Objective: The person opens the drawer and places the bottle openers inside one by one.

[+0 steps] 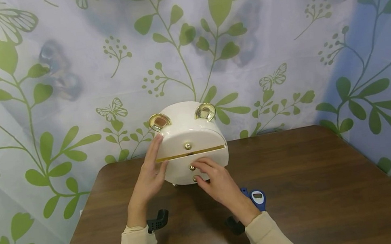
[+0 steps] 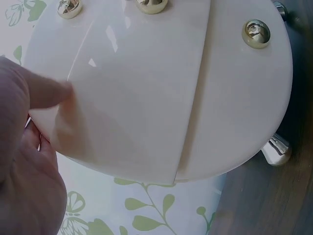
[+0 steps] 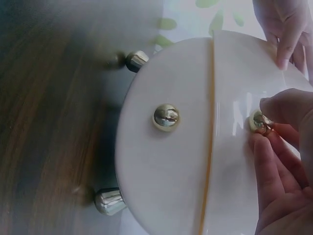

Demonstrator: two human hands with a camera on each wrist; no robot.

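A white rounded drawer box (image 1: pixel 192 128) with gold-rimmed ears and gold knobs stands on the table. Its middle drawer (image 1: pixel 179 168) juts out a little, leaving a narrow gap along its top edge. The right hand (image 1: pixel 219 182) pinches the middle drawer's knob (image 3: pixel 258 121) between thumb and fingers. Below it, the lowest knob (image 3: pixel 166 117) is untouched. My left hand (image 1: pixel 149 180) lies against the box's left side, fingers extended along the edge; its thumb (image 2: pixel 51 93) touches the front near the middle drawer's upper edge. The drawer's inside is hidden.
A blue-handled bottle opener (image 1: pixel 257 197) lies right of the box, partly behind the right forearm, with another blue piece beside it. Behind the brown wooden table (image 1: pixel 309 181) hangs a leaf-patterned cloth (image 1: pixel 281 46). Short metallic feet (image 3: pixel 110 200) support the box.
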